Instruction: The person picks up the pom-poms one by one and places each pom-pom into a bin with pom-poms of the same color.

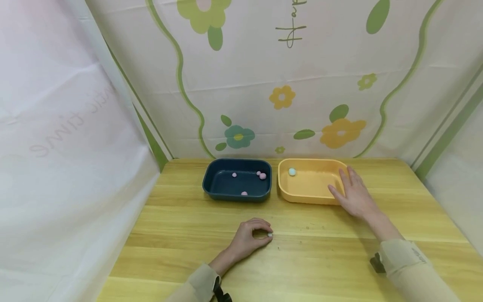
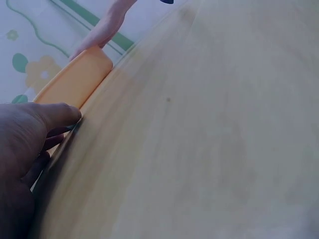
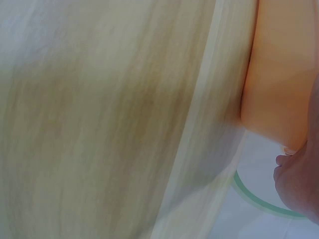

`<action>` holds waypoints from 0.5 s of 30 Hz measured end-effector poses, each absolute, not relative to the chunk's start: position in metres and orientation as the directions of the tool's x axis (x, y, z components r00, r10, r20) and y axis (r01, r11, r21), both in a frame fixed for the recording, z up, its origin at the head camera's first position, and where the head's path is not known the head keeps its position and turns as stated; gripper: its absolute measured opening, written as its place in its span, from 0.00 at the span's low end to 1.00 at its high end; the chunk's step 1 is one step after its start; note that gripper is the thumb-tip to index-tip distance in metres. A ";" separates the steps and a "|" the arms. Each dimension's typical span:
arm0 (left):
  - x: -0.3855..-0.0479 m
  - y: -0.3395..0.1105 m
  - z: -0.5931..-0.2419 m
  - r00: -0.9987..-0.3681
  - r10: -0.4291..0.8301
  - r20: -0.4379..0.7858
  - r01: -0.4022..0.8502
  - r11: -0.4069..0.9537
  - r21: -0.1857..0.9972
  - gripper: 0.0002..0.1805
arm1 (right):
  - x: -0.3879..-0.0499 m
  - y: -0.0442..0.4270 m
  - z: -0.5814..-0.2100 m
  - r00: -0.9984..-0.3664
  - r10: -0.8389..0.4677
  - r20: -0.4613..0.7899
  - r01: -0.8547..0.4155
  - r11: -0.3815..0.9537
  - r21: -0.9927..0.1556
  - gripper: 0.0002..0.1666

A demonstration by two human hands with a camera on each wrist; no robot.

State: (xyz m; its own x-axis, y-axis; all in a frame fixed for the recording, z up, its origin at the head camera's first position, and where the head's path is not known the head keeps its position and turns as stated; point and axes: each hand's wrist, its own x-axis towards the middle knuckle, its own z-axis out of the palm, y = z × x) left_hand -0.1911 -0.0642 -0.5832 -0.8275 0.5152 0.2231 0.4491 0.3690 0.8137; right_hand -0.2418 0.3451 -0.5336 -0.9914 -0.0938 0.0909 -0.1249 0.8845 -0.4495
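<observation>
Between thumb and fingertips, my left hand (image 1: 247,239) pinches a small pale ball (image 1: 270,235) low over the table, in front of the two trays. The left wrist view shows the thumb (image 2: 62,114), but the ball is hidden there. My right hand (image 1: 356,195) rests at the right end of the yellow tray (image 1: 302,199), its fingers fairly straight and the thumb spread over the near rim. A pale blue-green ball (image 1: 292,172) lies in that tray's back left corner. Beside it stands a dark blue tray (image 1: 237,198) holding several pink balls (image 1: 263,176) of differing size.
The wooden table (image 1: 302,260) ends behind the trays at a hanging white cloth (image 1: 241,75) with flower prints. More white cloth (image 1: 68,167) hangs along the left side. A narrow gap separates the two trays.
</observation>
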 end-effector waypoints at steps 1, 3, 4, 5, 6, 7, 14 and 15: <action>-0.191 -0.064 -0.583 -0.828 0.514 0.225 0.451 0.371 0.811 0.07 | -0.242 0.345 -0.533 -0.992 -0.095 0.087 -0.124 0.884 -0.450 0.57; -0.191 -0.065 -0.583 -0.826 0.513 0.235 0.459 0.369 0.808 0.07 | -0.241 0.344 -0.532 -0.992 -0.095 0.079 -0.121 0.884 -0.451 0.57; -0.191 -0.065 -0.583 -0.824 0.512 0.241 0.463 0.365 0.808 0.07 | -0.241 0.344 -0.532 -0.993 -0.095 0.076 -0.119 0.884 -0.451 0.57; -0.191 -0.065 -0.583 -0.824 0.510 0.247 0.466 0.361 0.808 0.06 | -0.241 0.343 -0.531 -0.992 -0.096 0.076 -0.120 0.885 -0.450 0.56; -0.191 -0.065 -0.583 -0.825 0.507 0.250 0.466 0.357 0.810 0.06 | -0.241 0.343 -0.531 -0.992 -0.098 0.074 -0.121 0.884 -0.451 0.56; -0.190 -0.066 -0.582 -0.826 0.504 0.254 0.465 0.354 0.812 0.06 | -0.241 0.343 -0.531 -0.992 -0.098 0.075 -0.121 0.884 -0.452 0.56; -0.188 -0.066 -0.576 -0.832 0.477 0.285 0.473 0.340 0.813 0.06 | -0.241 0.345 -0.534 -0.991 -0.096 0.093 -0.128 0.888 -0.442 0.57; -0.188 -0.065 -0.574 -0.831 0.475 0.290 0.476 0.338 0.812 0.06 | -0.241 0.345 -0.534 -0.991 -0.095 0.098 -0.129 0.888 -0.442 0.57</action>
